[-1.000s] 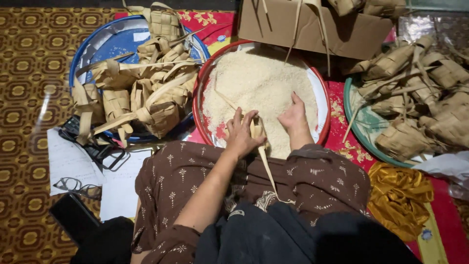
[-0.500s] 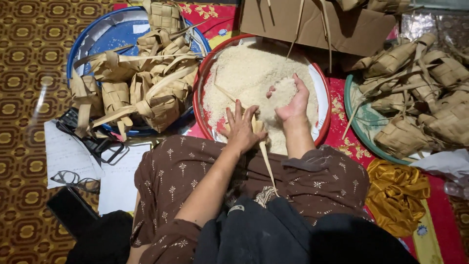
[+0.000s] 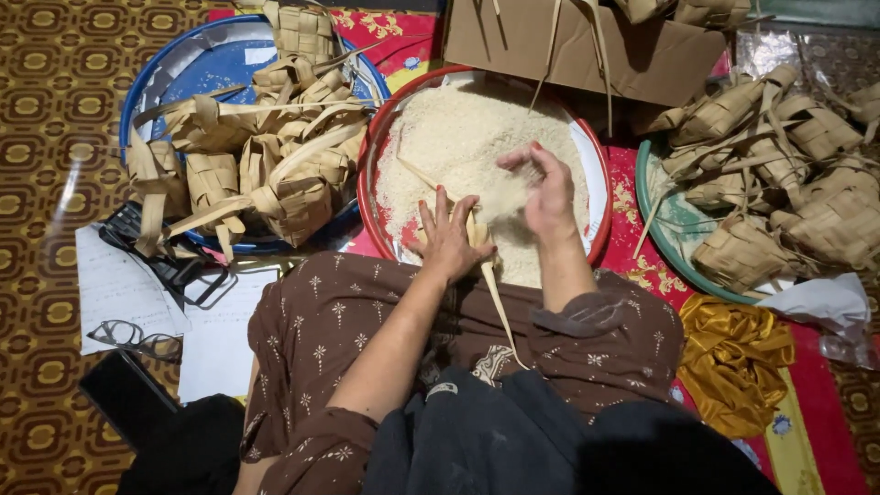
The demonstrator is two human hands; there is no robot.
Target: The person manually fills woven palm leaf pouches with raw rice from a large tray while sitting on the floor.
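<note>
My left hand [image 3: 449,240] is down at the near edge of the round red-rimmed tray [image 3: 598,197] of white uncooked rice [image 3: 449,137]; its fingers [image 3: 444,203] are spread and curled over a small woven palm-leaf pouch [image 3: 478,235], holding it upright against the rice; the pouch's long pale leaf strip [image 3: 500,316] trails down over my brown patterned sleeve and lap. My right hand [image 3: 548,194] is raised just beside it, over the middle of the tray; its fingers [image 3: 524,158] are cupped, half closed round a heap of loose rice, and grains show pale between palm and pouch; whether rice is spilling right now I cannot tell.

To my left sits a round blue tray [image 3: 197,69] piled with woven palm-leaf pouches [image 3: 275,165], their strips sticking out in every direction; it touches the red tray's rim. To my right, a green-rimmed round tray [image 3: 653,215] carries another heap of plaited leaf pouches [image 3: 779,183], these ones plumper. Beyond the rice lies a flat brown cardboard box [image 3: 587,46], leaf strips hanging over it.

On the patterned brown floor mat [image 3: 46,110] at my left: white sheets of paper [image 3: 119,289], a pair of dark-framed spectacles [image 3: 137,339] lying on them, and a black flat object [image 3: 124,394] near my knee. At my right knee, a crumpled gold satin cloth [image 3: 733,362] lies on a red patterned cloth [image 3: 825,403]; a bit of crumpled white paper [image 3: 820,302] rests just above it.
</note>
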